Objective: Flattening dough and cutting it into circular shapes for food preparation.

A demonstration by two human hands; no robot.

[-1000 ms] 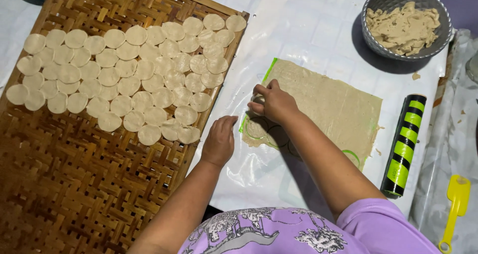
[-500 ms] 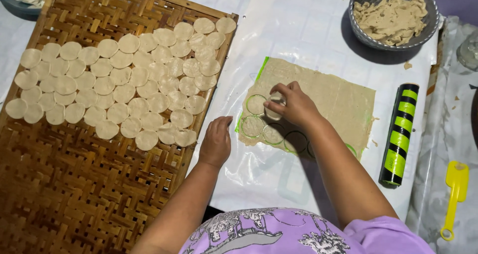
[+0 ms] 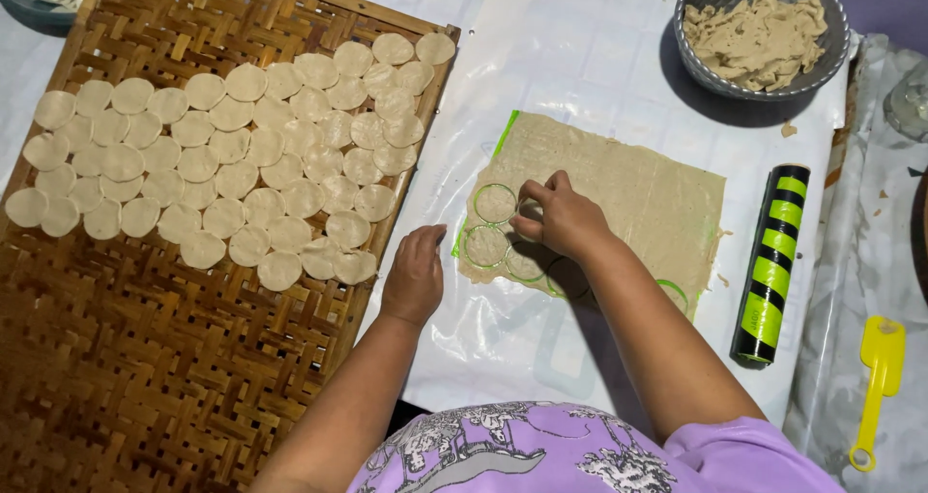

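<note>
The right hand (image 3: 561, 217) pinches a small round cutter (image 3: 530, 210), pressing it on the dough sheet (image 3: 638, 198). The left hand (image 3: 414, 275) rests loosely open just left of the sheet, empty.

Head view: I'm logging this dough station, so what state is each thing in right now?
Dough sheet: rolled flat, circles cut at its left end.
Cut rounds: laid overlapping on the woven bamboo tray.
Grey bowl: holds dough scraps.
Striped rolling pin: lying idle.
Yellow scoop: lying idle.
Right hand: pressing on the sheet.
Left hand: resting, empty.
</note>
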